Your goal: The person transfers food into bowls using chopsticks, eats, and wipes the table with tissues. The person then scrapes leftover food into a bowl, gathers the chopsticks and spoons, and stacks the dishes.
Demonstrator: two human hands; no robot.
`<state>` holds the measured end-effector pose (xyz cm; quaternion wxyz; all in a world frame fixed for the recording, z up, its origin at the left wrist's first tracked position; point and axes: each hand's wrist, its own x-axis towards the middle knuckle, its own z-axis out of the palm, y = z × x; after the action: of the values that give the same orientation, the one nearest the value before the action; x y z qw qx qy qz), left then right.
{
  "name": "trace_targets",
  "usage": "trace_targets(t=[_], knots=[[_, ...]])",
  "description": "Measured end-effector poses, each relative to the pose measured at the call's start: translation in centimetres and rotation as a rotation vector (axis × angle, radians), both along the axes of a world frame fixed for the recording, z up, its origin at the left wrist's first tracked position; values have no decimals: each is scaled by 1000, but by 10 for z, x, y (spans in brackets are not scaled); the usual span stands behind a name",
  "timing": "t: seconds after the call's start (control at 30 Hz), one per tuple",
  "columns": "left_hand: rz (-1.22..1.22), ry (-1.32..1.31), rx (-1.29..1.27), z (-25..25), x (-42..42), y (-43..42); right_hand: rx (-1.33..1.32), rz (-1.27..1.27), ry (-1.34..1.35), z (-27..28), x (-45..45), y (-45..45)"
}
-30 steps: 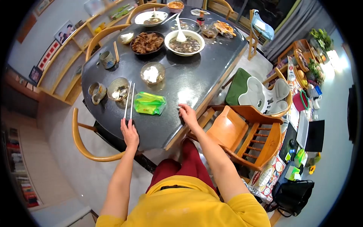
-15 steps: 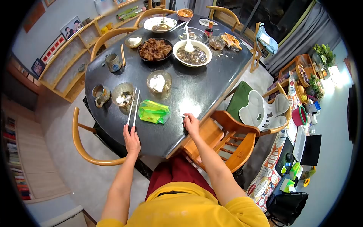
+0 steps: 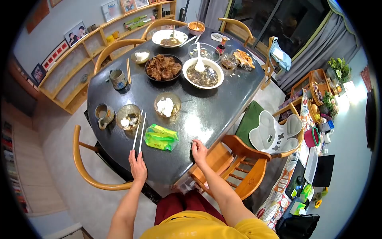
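Note:
My left hand (image 3: 138,167) lies at the near edge of the dark table (image 3: 171,131), fingers stretched out. Its fingertips touch or nearly touch the near ends of two pale chopsticks (image 3: 139,133), which lean against a glass bowl (image 3: 128,117) with food remains. Over the table edge to the right, my right hand (image 3: 198,152) has its fingers curled in; whatever they hold, if anything, is hidden. Between the hands, a little farther in, lies a bright green plastic packet (image 3: 161,137). Another glass bowl (image 3: 167,106) holding something white stands behind it.
A soup bowl (image 3: 203,73) with a white spoon, a dark dish of brown food (image 3: 163,67) and two mugs, one a grey mug (image 3: 118,79), stand farther back. Wooden chairs surround the table; a wooden chair (image 3: 242,163) is close by my right arm.
The view has shifted slightly, so the table things appear a little lower. Both hands stay by the near table edge; my right fingers look more curled over it.

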<state>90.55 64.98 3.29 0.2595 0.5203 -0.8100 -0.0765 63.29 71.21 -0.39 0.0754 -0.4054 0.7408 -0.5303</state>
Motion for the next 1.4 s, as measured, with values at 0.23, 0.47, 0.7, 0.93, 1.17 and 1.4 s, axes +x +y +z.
trace_targets(t=[0.23,0.47,0.7,0.93,1.17,1.4], knots=[[-91,9,-12,-3,3,0,41,-15,-1,4,-1,0],[-135,54,-39,-12,7,-3,-12,-48,92,-4,-1,-2],[-98,152,-25,-5,7,-4,52,-60,103,4,1,-2],[-10,227,61,-7,5,-21,27,34,-396,23,14,-29],[231,-106,253,3,-23,-57,-75,27,-309,46,54,-85],[140,-268,362,23,-19,-70,61,120,-391,51,18,-118]])
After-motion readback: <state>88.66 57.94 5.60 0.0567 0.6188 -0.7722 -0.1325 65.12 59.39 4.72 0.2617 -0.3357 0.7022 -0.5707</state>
